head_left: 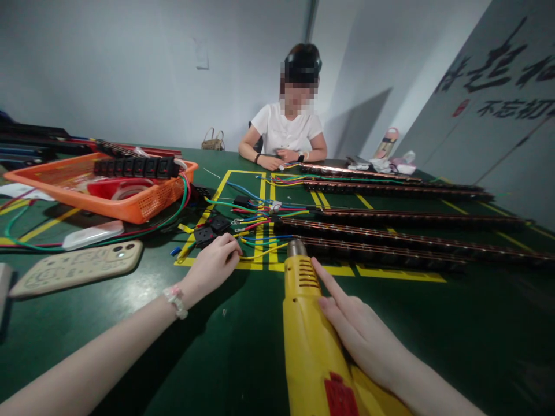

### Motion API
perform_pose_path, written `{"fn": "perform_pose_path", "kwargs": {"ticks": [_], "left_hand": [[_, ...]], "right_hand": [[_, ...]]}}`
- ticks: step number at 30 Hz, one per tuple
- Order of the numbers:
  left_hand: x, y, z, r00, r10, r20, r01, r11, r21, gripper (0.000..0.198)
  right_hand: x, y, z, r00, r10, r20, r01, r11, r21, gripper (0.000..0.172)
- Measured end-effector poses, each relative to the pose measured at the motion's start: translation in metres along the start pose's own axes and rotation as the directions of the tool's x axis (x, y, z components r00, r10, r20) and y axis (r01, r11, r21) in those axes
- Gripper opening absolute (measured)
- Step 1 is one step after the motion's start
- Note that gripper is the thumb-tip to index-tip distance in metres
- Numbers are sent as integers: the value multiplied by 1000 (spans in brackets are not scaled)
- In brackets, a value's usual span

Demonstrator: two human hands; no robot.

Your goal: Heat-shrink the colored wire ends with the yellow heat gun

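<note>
My right hand [362,332] rests on a yellow heat gun [310,329], fingers wrapped along its side with the index finger stretched forward. The gun's metal nozzle [296,248] points at a bundle of coloured wires [260,222] at the ends of long dark strips [411,242]. My left hand [214,263] lies on the green table with fingers curled at the wires, next to small black sockets [210,231]. What its fingertips pinch is hidden.
An orange basket [143,208] with a black switch strip [136,167] and a red tape roll stands at left. A phone [76,267] lies near my left arm. A person in a white shirt [288,130] sits opposite. Yellow tape lines [390,273] mark the table.
</note>
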State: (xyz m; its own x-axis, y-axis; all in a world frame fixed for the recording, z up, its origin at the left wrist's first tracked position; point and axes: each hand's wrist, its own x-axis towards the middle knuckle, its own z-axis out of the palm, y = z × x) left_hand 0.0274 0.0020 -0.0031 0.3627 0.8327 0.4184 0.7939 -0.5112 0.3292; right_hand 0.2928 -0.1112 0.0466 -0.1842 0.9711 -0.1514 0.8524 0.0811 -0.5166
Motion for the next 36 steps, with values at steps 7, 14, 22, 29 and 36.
{"fn": "perform_pose_path", "kwargs": {"ticks": [7, 14, 22, 29, 36], "left_hand": [[14, 10, 15, 994, 23, -106, 2, 973, 232, 26], [12, 7, 10, 995, 65, -73, -50, 981, 189, 18], [8, 11, 7, 999, 49, -23, -48, 998, 39, 18], [8, 11, 1, 999, 8, -50, -17, 986, -164, 16], [12, 6, -1, 982, -181, -59, 132, 868, -478, 26]], "right_hand": [[-1, 5, 1, 999, -28, -22, 29, 999, 21, 52], [-1, 2, 0, 998, -66, -1, 66, 997, 47, 56], [-2, -1, -1, 996, -89, -27, 90, 994, 63, 54], [-1, 2, 2, 997, -77, -30, 77, 997, -3, 60], [5, 0, 2, 995, -96, -6, 96, 995, -25, 63]]}}
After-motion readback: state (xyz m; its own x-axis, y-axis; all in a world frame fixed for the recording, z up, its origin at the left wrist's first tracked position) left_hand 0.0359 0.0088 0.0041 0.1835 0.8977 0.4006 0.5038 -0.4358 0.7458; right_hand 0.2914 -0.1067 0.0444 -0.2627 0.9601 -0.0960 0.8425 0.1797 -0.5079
